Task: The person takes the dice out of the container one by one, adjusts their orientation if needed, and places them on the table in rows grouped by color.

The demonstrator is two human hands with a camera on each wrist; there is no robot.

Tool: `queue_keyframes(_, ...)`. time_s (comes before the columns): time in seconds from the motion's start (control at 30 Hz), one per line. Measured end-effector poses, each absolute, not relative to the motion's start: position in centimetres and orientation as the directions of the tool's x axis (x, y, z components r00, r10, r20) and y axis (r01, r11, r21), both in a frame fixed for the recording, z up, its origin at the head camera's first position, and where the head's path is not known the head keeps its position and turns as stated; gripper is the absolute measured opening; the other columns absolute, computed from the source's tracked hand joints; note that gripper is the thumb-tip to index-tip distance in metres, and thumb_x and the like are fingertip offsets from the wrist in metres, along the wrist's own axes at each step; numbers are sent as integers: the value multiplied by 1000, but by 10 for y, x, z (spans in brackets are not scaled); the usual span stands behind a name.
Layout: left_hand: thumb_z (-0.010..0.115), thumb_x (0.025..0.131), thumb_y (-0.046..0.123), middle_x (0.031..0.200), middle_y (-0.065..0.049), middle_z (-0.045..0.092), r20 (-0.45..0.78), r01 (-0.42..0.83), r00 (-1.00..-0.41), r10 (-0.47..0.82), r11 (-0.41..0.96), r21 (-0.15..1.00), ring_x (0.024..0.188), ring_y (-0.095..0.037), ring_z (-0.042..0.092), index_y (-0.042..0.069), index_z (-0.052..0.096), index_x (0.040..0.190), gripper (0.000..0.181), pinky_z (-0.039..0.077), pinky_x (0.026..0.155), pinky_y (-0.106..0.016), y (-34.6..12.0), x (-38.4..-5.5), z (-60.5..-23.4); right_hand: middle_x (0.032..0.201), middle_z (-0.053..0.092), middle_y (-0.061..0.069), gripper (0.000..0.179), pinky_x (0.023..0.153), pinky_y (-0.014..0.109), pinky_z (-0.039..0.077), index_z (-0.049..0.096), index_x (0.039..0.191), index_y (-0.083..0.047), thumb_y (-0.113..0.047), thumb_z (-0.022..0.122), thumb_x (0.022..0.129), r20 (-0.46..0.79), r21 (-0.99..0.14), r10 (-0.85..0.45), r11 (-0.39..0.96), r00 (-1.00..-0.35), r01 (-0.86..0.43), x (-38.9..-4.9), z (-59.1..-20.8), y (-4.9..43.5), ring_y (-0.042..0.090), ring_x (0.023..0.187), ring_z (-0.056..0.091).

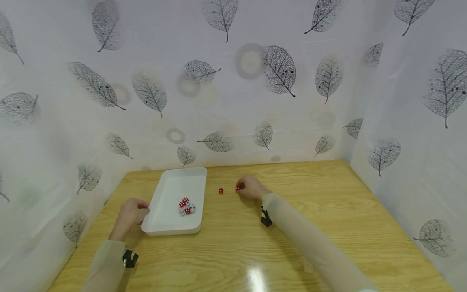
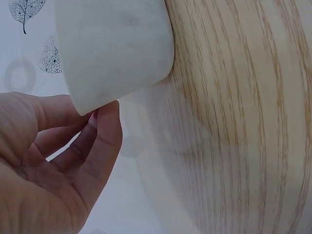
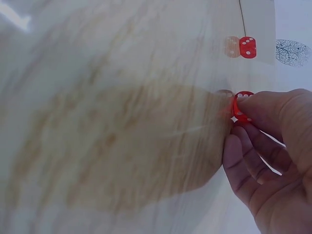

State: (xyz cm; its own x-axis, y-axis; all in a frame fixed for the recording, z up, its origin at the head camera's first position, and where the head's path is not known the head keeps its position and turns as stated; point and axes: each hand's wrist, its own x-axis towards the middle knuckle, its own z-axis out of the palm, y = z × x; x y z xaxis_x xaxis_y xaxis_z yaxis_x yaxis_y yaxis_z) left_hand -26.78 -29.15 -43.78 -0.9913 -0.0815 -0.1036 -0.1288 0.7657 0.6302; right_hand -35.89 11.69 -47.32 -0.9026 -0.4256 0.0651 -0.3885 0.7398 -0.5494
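Note:
A white tray (image 1: 175, 186) stands on the left part of the table, with several red and white dice (image 1: 187, 207) in a cluster inside it. My left hand (image 1: 130, 215) pinches the tray's left edge between thumb and fingers; the left wrist view shows the tray's corner (image 2: 122, 48) at the fingertips. To the right of the tray, my right hand (image 1: 251, 187) pinches a red die (image 3: 242, 105) with white dots, close to the tabletop. Another red die (image 1: 221, 191) lies on the wood between the tray and my right hand.
The wooden table (image 1: 233, 251) runs back to a pale wall covering (image 1: 233, 101) printed with leaves, which also encloses both sides. A light reflection shines on the tabletop near the front.

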Motion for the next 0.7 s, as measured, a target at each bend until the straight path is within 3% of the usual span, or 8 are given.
queue_keyframes(0.7, 56, 91, 5, 104, -29, 65, -109, -132, -991, -81, 770, 624, 81, -25, 63, -15, 62, 111, 29, 52, 60, -30, -293, -268, -436, 98, 72, 10, 20, 87, 36, 53, 72, 104, -1, -7, 72, 84, 106, -539, -437, 729, -893, -422, -357, -478, 121, 22, 92, 65)
